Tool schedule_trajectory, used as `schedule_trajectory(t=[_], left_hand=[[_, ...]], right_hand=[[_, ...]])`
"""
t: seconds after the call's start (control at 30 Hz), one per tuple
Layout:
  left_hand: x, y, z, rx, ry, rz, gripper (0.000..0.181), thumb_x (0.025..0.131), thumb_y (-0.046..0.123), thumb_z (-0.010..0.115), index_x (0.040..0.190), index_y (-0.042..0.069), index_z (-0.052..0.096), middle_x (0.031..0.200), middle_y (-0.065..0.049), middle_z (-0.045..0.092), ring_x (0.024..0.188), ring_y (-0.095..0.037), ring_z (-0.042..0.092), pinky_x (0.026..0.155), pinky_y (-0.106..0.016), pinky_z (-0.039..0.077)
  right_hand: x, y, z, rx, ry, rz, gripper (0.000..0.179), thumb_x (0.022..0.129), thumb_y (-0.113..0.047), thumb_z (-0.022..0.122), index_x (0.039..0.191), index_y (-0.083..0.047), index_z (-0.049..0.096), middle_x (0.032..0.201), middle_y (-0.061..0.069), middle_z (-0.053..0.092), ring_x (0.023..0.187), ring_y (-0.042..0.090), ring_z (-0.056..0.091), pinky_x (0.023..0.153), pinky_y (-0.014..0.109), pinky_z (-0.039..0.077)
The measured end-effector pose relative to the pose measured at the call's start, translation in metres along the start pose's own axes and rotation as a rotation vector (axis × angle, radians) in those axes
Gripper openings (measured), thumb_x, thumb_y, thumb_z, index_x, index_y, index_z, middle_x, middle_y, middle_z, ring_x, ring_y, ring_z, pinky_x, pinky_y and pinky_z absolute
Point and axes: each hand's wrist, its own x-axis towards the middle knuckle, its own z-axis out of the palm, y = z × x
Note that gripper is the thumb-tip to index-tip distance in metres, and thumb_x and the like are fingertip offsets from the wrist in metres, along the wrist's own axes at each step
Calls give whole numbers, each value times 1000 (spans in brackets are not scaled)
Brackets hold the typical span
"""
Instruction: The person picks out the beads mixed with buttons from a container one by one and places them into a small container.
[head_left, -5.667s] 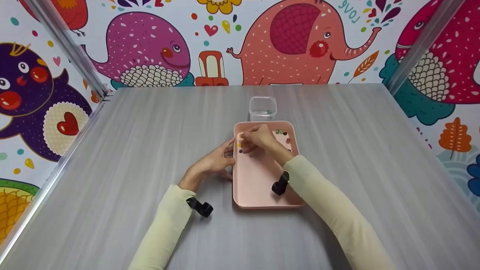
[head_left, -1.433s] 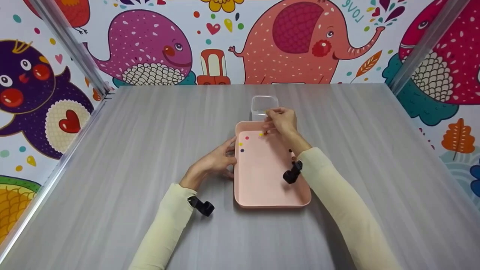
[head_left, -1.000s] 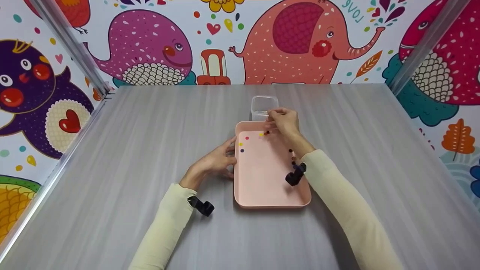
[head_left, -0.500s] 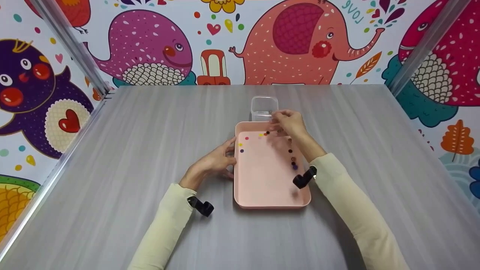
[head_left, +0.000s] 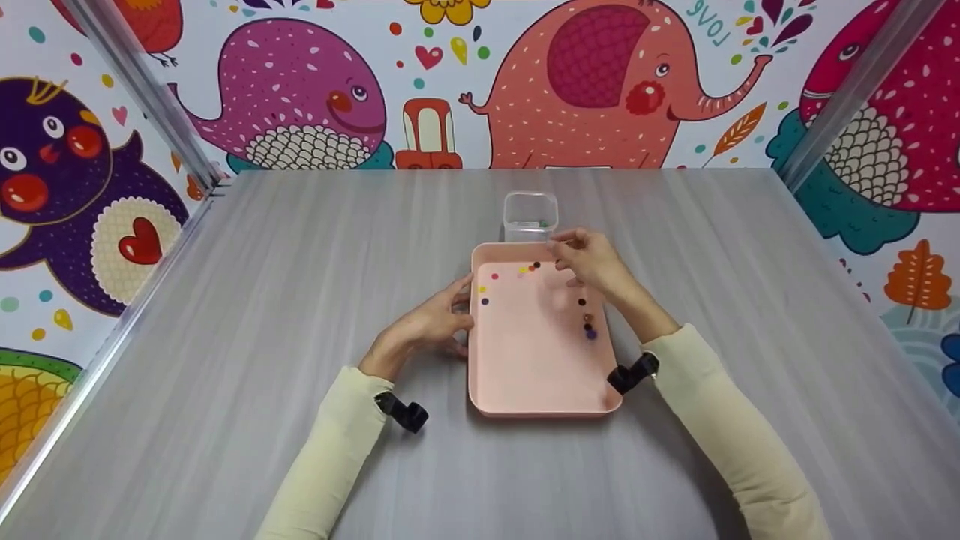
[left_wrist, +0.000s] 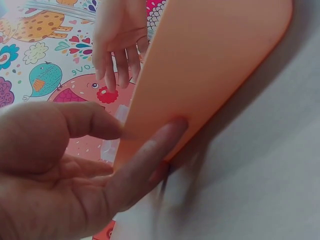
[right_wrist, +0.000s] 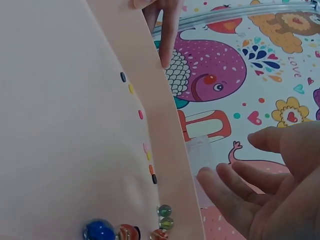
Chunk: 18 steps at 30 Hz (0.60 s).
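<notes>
My left hand rests at the left side of the pink tray, its fingers touching the outer wall, as the left wrist view confirms. Above the far right corner of the tray hovers my right hand. Its fingers are loosely bent with nothing between them in the right wrist view. Small flat coloured pieces lie along the far left inside, among them a dark blue piece and a pink-red piece. Glass marbles lie to the right: a blue marble, a striped red marble and a green marble.
A clear plastic box stands just beyond the tray's far edge, with a small greenish thing inside. The grey table meets cartoon-printed walls at the back and sides.
My right hand has gone from the tray's far left corner to the clear box's near edge, then back rightward and nearer. The left hand has stayed at the tray's side.
</notes>
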Motion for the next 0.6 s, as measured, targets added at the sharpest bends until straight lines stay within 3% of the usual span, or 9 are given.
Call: schedule_trajectory(t=[0.2,0.33,0.47,0.6], left_hand=[[-2,1,0,-13,-5,14,92,96,-13,49,177,4,8,172,-32,34,129,-37,61,67,-36,70],[-1,1,0,-18,-14,16,92,95,-14,48,176,3,7,172,-33,33,129,-37,60,68,-37,70],[0,0,0,2,-10,12,92,95,-13,49,176,3,8,171,-33,34,129,-37,60,69,-38,70],[1,0,0,16,-7,15,92,96,-12,50,176,3,9,171,-33,35,131,-37,60,71,-39,70]], right_hand=[[-11,-1,-2,-108,-33,-62,42,114,-21,61,146,7,62,128,24,68,118,40,67,79,33,68],[-17,0,-5,-108,-38,-90,41,114,-18,62,144,10,62,125,25,68,106,37,67,71,25,64],[-22,2,-10,-107,-31,-93,42,114,-18,62,145,11,61,125,26,69,89,25,64,68,22,61],[-28,4,-16,-121,-22,-82,45,113,-21,64,146,10,60,129,26,68,92,27,68,75,25,64]])
